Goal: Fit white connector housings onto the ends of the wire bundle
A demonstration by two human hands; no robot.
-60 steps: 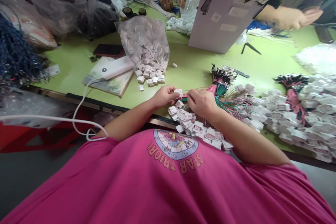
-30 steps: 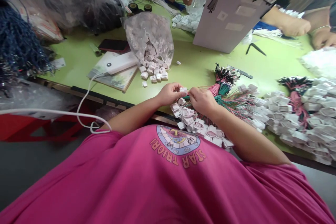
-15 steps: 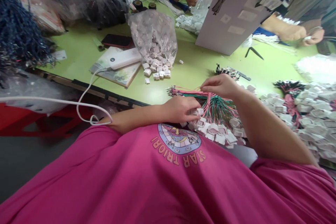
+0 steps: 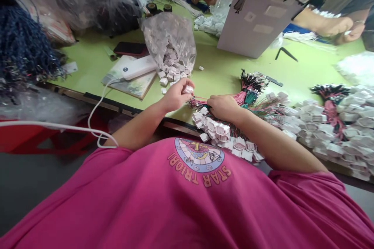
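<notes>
While the left hand (image 4: 176, 95) grips a connector (image 4: 187, 89), the right hand (image 4: 223, 107) closes over wires (image 4: 240, 97). Clustered housings (image 4: 217, 129) appear wired; nearby wire tips (image 4: 194, 103) remain bare

includes a boxy white connector (image 4: 187, 90), held near the front edge of the surface (image 4: 214, 72), and bunched pink wires (image 4: 200, 102) just beside.

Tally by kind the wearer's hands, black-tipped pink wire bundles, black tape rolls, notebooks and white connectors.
Wearer's hands: 2
Black-tipped pink wire bundles: 2
Black tape rolls: 2
Notebook: 1
White connectors: too overlapped to count
Total, connectors aside: 7
</notes>
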